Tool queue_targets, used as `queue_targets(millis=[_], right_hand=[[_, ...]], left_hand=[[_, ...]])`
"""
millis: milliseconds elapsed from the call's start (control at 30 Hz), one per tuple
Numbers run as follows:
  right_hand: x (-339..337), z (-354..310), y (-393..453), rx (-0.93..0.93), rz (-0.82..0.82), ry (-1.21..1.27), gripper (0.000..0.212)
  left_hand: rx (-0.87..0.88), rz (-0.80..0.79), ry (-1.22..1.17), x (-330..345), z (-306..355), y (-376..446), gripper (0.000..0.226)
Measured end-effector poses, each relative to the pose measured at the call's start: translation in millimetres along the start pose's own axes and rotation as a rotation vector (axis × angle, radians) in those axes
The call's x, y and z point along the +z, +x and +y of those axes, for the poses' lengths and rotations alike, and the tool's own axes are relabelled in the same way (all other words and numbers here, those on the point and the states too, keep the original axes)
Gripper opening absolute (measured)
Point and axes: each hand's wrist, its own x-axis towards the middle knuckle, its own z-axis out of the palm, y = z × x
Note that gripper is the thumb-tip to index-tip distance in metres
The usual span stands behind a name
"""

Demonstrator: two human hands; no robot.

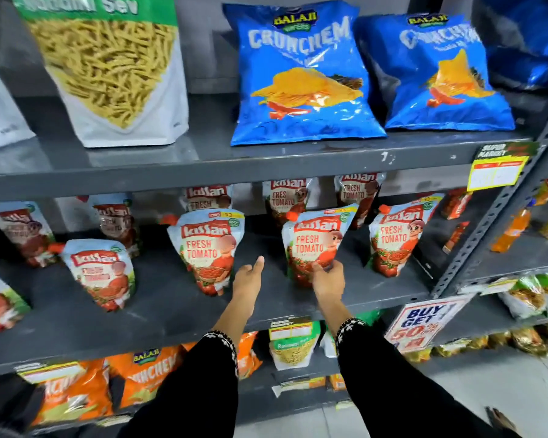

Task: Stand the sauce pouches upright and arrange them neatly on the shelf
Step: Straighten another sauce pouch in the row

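Several Kissan tomato sauce pouches (208, 248) stand on the grey shelf (171, 311). Left of the centre pouch (317, 241), the left hand (247, 276) hovers open, empty. The right hand (328, 278) grips that pouch's base — best to square it gently, level with its neighbours.

Grey painted metal shelving unit (266, 162), several tiers, worn paint on front edge. Perforated grey steel upright (500, 210) slants along right side. Pale grey back panel (203, 42) behind top tier. Second grey rack (525, 257) adjoins at right. Light grey tiled floor (503, 380) lower right, glossy, faint reflections. Lighting even, bright, no hard shadows.
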Motion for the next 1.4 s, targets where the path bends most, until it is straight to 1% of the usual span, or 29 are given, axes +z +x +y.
queue_targets(millis=[67,100,167,233,367,400,467,500,567,633,733,800,933,1067,1100,1233,1400], right_hand=[[17.6,1.9,-19.3,-0.003,0.096,-0.002,0.041],[27.9,4.2,-28.5,0.01,0.122,0.014,0.046],[54.2,7.2,-53.2,0.053,0.112,0.047,0.054],[72.4,6.3,-71.8,0.11,0.051,0.035,0.053],[104.6,-1.8,-99.3,0.163,-0.148,0.048,0.066],[111.7,-5.3,-102.9,0.172,-0.207,0.041,0.07],[127.1,-6.7,-101.2,0.188,-0.294,0.03,0.074],[133.3,-7.7,-98.2,0.19,-0.326,0.042,0.075],[138.0,-17.3,-101.9,0.187,-0.384,0.047,0.074],[144.2,-24.4,-103.9,0.156,-0.439,0.034,0.066],[151.0,-35.5,-103.8,0.108,-0.473,0.077,0.047],[156.5,-36.8,-98.3,0.101,-0.482,0.085,0.042],[163.3,-26.4,-82.2,0.12,-0.523,0.065,0.047],[174.1,4.9,-50.8,0.099,-0.526,0.047,0.063],[173.5,6.4,-50.3,0.098,-0.52,0.046,0.064],[155.9,-20.7,-81.4,0.099,-0.49,0.023,0.049],[146.9,-26.2,-93.9,0.097,-0.481,-0.001,0.045]], left_hand=[[0.031,-0.008,-0.009,-29.9,-0.2,-8.8,0.045],[0.033,-0.014,-0.002,-44.2,-1.5,-11.5,0.04],[0.041,-0.039,0.021,-79.0,-8.6,-11.3,0.036],[0.035,-0.043,0.009,-104.2,-14.7,-9.1,0.034],[-0.004,0.005,0.03,-152.2,-15.9,4.4,0.043],[-0.019,0.005,0.039,-159.6,-13.5,6.7,0.048],[-0.037,0.027,0.055,-171.6,-10.8,15.9,0.067],[-0.047,0.032,0.064,-174.6,-9.6,20.6,0.074],[-0.029,0.023,0.058,-177.9,-5.0,20.4,0.075],[-0.019,0.009,0.017,-176.2,-4.8,24.9,0.076],[0.004,-0.016,-0.017,-171.1,0.3,32.5,0.077],[0.01,-0.034,-0.007,-168.2,2.7,38.1,0.073],[0.007,-0.11,0.002,-164.1,1.5,44.9,0.054],[0.001,-0.072,-0.009,-159.5,1.6,44.2,0.05],[0.003,-0.062,-0.016,-158.7,1.6,43.1,0.049],[-0.008,-0.064,-0.024,-157.4,-0.1,38.1,0.048],[-0.013,-0.066,-0.042,-157.3,-3.2,29.2,0.045]])
